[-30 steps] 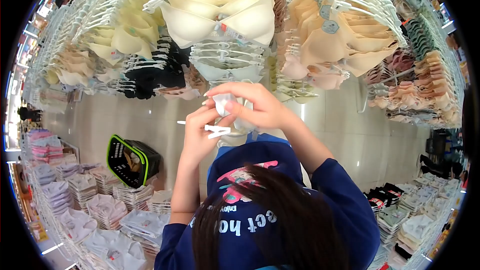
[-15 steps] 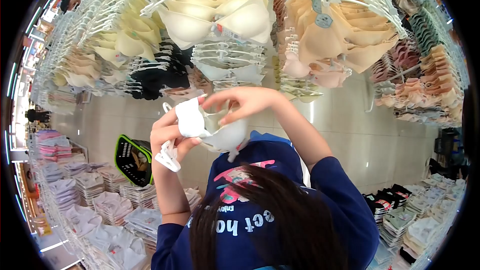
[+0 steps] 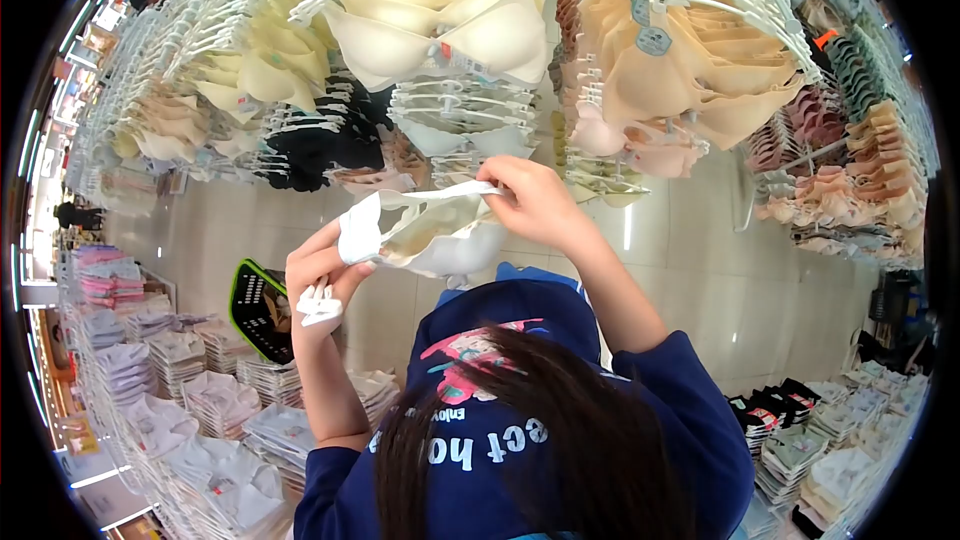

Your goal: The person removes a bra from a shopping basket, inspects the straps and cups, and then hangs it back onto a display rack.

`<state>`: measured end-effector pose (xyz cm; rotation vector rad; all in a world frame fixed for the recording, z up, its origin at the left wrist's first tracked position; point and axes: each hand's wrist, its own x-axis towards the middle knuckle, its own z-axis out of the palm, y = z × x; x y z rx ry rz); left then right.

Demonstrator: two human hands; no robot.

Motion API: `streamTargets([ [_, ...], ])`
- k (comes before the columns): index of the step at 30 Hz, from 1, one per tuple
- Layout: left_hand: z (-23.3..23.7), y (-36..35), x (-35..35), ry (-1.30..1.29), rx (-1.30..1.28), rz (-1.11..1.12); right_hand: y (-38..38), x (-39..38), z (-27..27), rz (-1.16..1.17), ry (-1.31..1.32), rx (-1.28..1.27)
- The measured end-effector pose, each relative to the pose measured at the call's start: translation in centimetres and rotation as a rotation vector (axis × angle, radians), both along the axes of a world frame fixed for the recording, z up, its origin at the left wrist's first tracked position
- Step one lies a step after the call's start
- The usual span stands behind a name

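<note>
A pale whitish bra (image 3: pixel 455 248) is stretched between my two hands in front of my body, its cups sagging towards me. My left hand (image 3: pixel 322 265) grips its white band at the left end. White plastic clips (image 3: pixel 318 306), looking like part of a hanger, stick out below the fingers of that hand. My right hand (image 3: pixel 530 198) pinches the bra's upper edge on the right side, thumb and fingers closed on it. The inside of the cups faces up and is partly visible.
Cream bras (image 3: pixel 440 35) on white hangers hang ahead, with beige bras (image 3: pixel 690 65) to the right. A black basket with a green rim (image 3: pixel 240 305) stands at my left. Stacks of folded garments (image 3: pixel 220 400) lie lower left, and more folded garments (image 3: pixel 800 440) lower right.
My right hand has moved up and right, from over the cups to the bra's upper edge. The bra is now drawn out wider. My left hand has shifted slightly left.
</note>
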<state>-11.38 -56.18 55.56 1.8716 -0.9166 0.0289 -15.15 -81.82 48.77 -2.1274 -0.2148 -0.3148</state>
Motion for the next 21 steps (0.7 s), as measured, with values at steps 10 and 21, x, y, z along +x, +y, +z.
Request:
streamTargets([
  [10,0.3,-2.9,0.0,-0.06,-0.059,-0.032,1.4,2.2,-1.1,0.361,-0.05,0.331],
  [21,-1.2,-1.5,-1.0,0.21,-0.09,0.242,5.2,2.8,-2.4,0.46,0.05,0.293],
])
